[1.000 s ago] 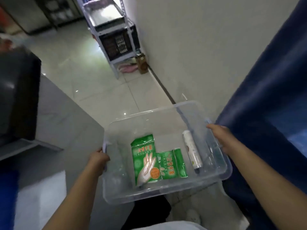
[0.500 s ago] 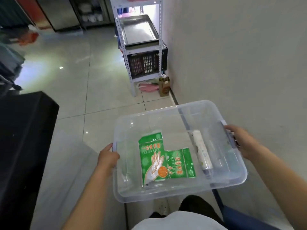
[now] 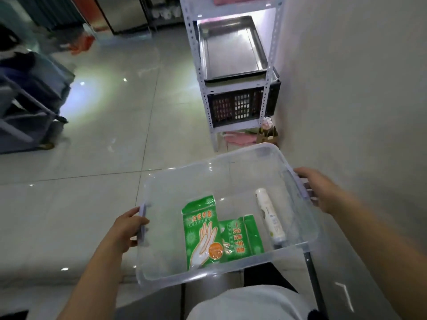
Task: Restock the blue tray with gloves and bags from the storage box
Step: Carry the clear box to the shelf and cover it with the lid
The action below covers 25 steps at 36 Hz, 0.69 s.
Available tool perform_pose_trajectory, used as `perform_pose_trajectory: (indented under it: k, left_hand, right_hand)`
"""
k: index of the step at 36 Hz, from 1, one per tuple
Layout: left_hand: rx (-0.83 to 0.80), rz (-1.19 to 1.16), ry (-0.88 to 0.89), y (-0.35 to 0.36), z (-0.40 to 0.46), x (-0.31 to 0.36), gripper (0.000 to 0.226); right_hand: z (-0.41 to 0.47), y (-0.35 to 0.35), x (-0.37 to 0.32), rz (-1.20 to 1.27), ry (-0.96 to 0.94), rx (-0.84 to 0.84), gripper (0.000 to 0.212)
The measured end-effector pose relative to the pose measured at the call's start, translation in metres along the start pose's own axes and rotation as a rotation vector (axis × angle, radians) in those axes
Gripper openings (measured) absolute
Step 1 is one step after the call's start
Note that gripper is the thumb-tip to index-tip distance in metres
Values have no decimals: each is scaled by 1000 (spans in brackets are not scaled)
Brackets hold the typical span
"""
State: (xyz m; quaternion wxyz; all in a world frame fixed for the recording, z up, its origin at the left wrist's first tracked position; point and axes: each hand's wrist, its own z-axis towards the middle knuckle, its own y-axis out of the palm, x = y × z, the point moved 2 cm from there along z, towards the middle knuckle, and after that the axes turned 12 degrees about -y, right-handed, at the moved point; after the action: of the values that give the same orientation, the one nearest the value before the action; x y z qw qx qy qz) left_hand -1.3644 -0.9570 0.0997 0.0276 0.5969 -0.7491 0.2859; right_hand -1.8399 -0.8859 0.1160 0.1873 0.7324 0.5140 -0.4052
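I carry a clear plastic storage box [image 3: 184,174] in front of me, above the tiled floor. My left hand [image 3: 126,228] grips its left handle and my right hand [image 3: 320,189] grips its right handle. Inside lie two green packs of disposable gloves: a larger one [image 3: 201,232] and a smaller one [image 3: 245,236] partly under it. A white roll of bags [image 3: 269,215] lies along the box's right side. No blue tray is in view.
A white metal shelf rack [image 3: 231,65] stands ahead against the right wall, holding a steel tray [image 3: 228,47] and a black crate [image 3: 240,105]. A small brown bag [image 3: 268,135] sits at its foot. Dark furniture [image 3: 30,100] is at the far left.
The view has swung left and forward: the blue cloth at right and the black object at left are gone, and the shelf rack is closer. Both hands keep hold of the box.
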Motion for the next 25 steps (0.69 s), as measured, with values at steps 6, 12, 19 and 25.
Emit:
perform_pose_trajectory:
  k: [6,12,19,25]
  left_hand:
    - [19,-183,-81,-40,27,68,31]
    - [32,-421,-232,-85,83,129,50]
    - [-39,-513,-289,-135,184,229,52]
    - [-51,-579,-275,-193,251,328,52]
  right_hand:
    - [106,80,-94,-140,-9,-106,33]
    - [204,189,-178,-206,-44,-259,43]
    - [303,319,-269,-220,-69,-291,55]
    - [352,408,-346,-206,-144,-202,54]
